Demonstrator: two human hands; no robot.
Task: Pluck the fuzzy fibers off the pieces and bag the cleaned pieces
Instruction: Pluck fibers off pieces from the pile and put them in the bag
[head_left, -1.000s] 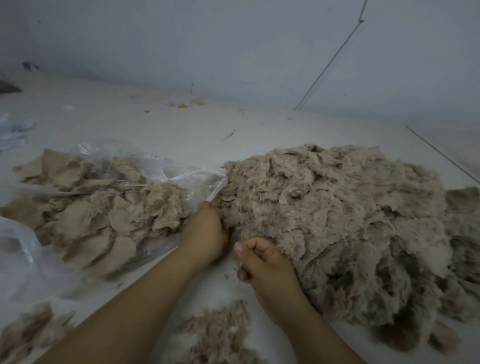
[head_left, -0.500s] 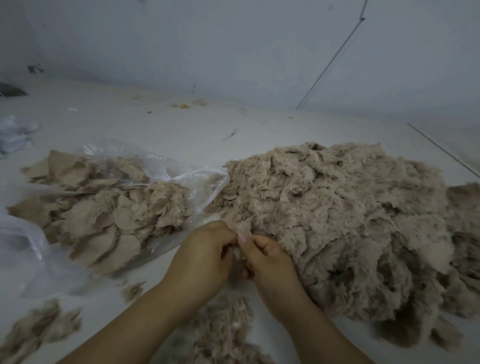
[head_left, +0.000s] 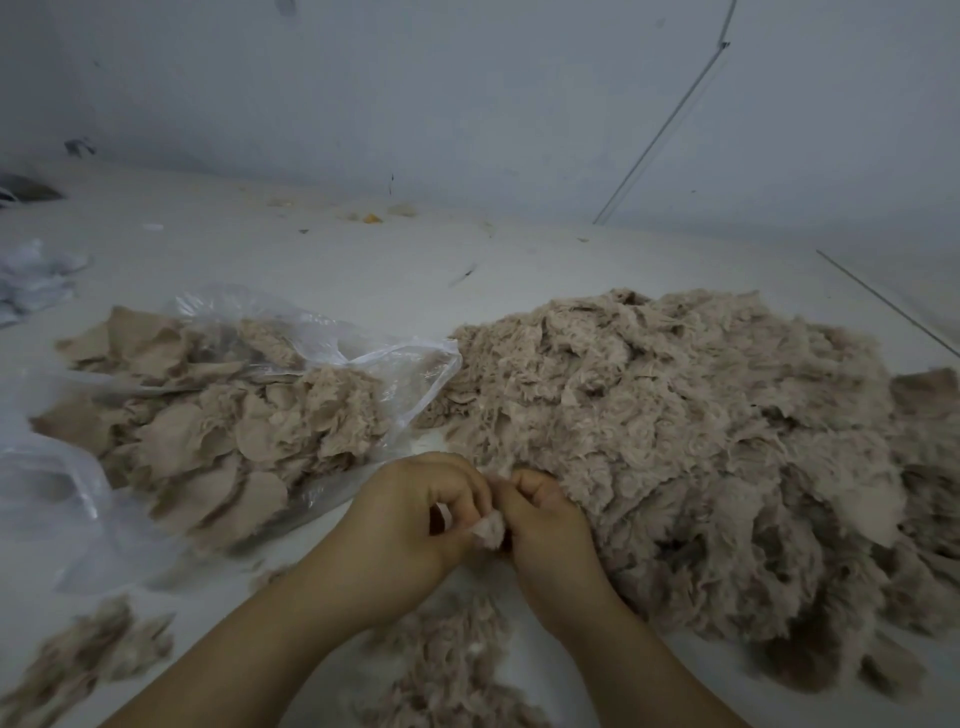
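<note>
A big heap of beige fuzzy pieces (head_left: 675, 441) covers the right half of the white floor. A clear plastic bag (head_left: 322, 358) lies open at the left, holding flat cleaned beige pieces (head_left: 208, 447). My left hand (head_left: 410, 514) and my right hand (head_left: 545, 519) meet at the front edge of the heap. Both pinch one small fuzzy piece (head_left: 488, 530) between them, fingers curled round it. Plucked fibers (head_left: 447, 670) lie in a loose pile under my wrists.
Another clump of beige fibers (head_left: 78, 660) sits at the front left. A second clear bag (head_left: 47, 488) lies at the far left, crumpled white plastic (head_left: 31, 280) further back. A white wall (head_left: 467, 104) rises behind, small debris (head_left: 371, 217) at its foot.
My left hand came away from the bag's mouth and joined my right hand. Both hands drew a small piece off the heap's edge toward me and now hold it lower.
</note>
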